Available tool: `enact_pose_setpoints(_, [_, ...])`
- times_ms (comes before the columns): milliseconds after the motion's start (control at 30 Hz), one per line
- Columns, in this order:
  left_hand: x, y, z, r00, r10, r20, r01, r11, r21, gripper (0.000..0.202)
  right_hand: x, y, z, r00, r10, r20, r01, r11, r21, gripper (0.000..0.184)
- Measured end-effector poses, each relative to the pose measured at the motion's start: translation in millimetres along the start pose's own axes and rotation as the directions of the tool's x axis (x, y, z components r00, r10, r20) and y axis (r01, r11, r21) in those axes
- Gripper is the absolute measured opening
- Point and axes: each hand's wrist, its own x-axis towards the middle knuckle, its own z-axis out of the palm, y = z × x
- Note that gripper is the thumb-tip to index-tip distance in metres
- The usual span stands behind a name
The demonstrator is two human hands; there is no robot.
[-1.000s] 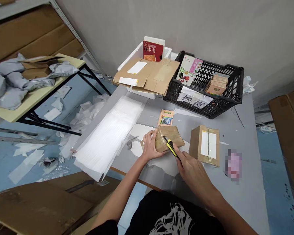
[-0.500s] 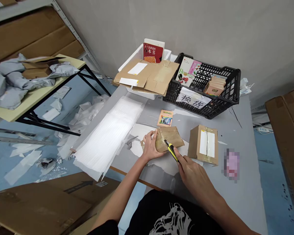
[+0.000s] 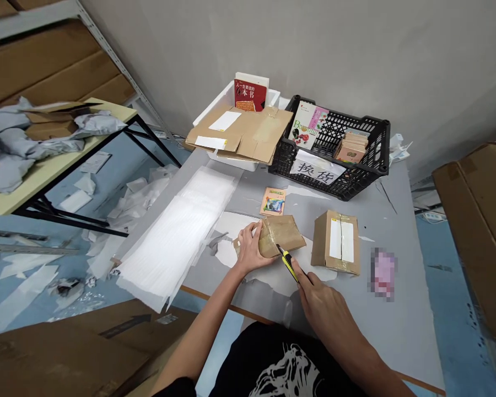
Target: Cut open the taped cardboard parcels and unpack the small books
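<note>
My left hand (image 3: 248, 248) is closed on the near left end of a small taped brown parcel (image 3: 281, 234) lying on the grey table (image 3: 400, 325). My right hand (image 3: 320, 300) grips a yellow and black utility knife (image 3: 288, 262), whose tip touches the parcel's near edge. A second taped cardboard box (image 3: 336, 241) with a white label stands just right of the parcel. A small colourful booklet (image 3: 273, 200) lies just behind it.
A stack of white foam sheets (image 3: 177, 231) lies to the left. Behind stand a black crate (image 3: 334, 149) of books, flattened cardboard (image 3: 242, 132) over a white bin, and a red book (image 3: 250, 95). A side table (image 3: 45, 165) with grey mailers is far left. Large cardboard (image 3: 479, 220) stands right.
The knife has slid back along the parcel towards me, from its top to its near edge. My left hand has kept its hold on the parcel.
</note>
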Motion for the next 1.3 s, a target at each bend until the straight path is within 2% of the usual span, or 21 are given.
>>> enact_pose_setpoints(167, [6.5, 10.0, -7.7, 0.999, -0.028, 0.015, 0.027, 0.998, 0.062, 0.117, -3.4, 29.9, -8.6, 0.999, 0.017, -0.03, -0.013, 0.994, 0.111, 0.05])
enact_pose_setpoints(233, [8.2, 18.1, -13.2, 0.999, -0.033, 0.019, 0.03, 0.992, 0.123, 0.114, -0.7, 51.8, -3.8, 0.991, 0.105, -0.084, -0.088, 0.979, 0.186, 0.047])
enact_pose_setpoints(300, [8.2, 28.1, -17.6, 0.998, -0.056, 0.021, 0.051, 0.978, 0.201, 0.108, 7.6, 75.1, 9.7, 0.956, 0.256, -0.142, -0.213, 0.942, 0.261, 0.044])
enact_pose_setpoints(367, [7.0, 38.3, -18.5, 0.991, -0.13, 0.01, 0.123, 0.955, 0.268, 0.103, 21.1, 95.6, 30.5, 0.903, 0.391, -0.179, -0.315, 0.885, 0.342, 0.043])
enact_pose_setpoints(467, [4.5, 50.8, -11.1, 0.967, -0.255, -0.003, 0.243, 0.916, 0.32, 0.1, 43.4, 116.3, 66.3, 0.838, 0.513, -0.186, -0.407, 0.815, 0.412, 0.042])
enact_pose_setpoints(600, [2.9, 62.1, 10.0, 0.955, -0.297, 0.013, 0.276, 0.9, 0.336, 0.099, 61.2, 132.4, 98.0, 0.819, 0.519, -0.245, -0.45, 0.846, 0.288, 0.041])
enact_pose_setpoints(733, [4.4, 66.6, 24.6, 0.954, -0.294, 0.053, 0.263, 0.91, 0.319, 0.104, 61.8, 142.4, 98.6, 0.801, 0.508, -0.316, -0.478, 0.861, 0.171, 0.04])
enact_pose_setpoints(833, [5.5, 60.2, 16.0, 0.943, -0.317, 0.097, 0.277, 0.914, 0.296, 0.101, 54.5, 129.2, 89.3, 0.8, 0.49, -0.347, -0.446, 0.871, 0.204, 0.044])
enact_pose_setpoints(933, [4.6, 47.0, -5.5, 0.906, -0.383, 0.182, 0.328, 0.904, 0.273, 0.078, 48.2, 90.8, 92.0, 0.847, 0.435, -0.306, -0.3, 0.865, 0.402, 0.047])
enact_pose_setpoints(1000, [3.5, 39.2, -17.7, 0.862, -0.424, 0.277, 0.354, 0.896, 0.269, 0.065, 50.2, 59.4, 105.2, 0.895, 0.389, -0.217, -0.195, 0.78, 0.595, 0.05])
enact_pose_setpoints(1033, [3.1, 36.6, -21.5, 0.839, -0.437, 0.324, 0.361, 0.893, 0.268, 0.063, 53.9, 45.0, 114.2, 0.897, 0.4, -0.187, -0.187, 0.728, 0.659, 0.054])
enact_pose_setpoints(1133, [3.8, 34.1, -24.0, 0.8, -0.456, 0.391, 0.377, 0.888, 0.265, 0.06, 72.7, 15.0, 141.4, 0.862, 0.494, -0.113, -0.246, 0.602, 0.76, 0.066])
enact_pose_setpoints(1200, [5.5, 34.8, -22.0, 0.797, -0.465, 0.386, 0.386, 0.883, 0.266, 0.057, 86.5, 6.6, 153.6, 0.838, 0.54, -0.076, -0.263, 0.524, 0.81, 0.065])
enact_pose_setpoints(1300, [7.8, 34.7, -20.2, 0.79, -0.475, 0.388, 0.393, 0.878, 0.275, 0.051, 100.1, 3.1, 160.7, 0.812, 0.581, -0.053, -0.256, 0.436, 0.863, 0.064])
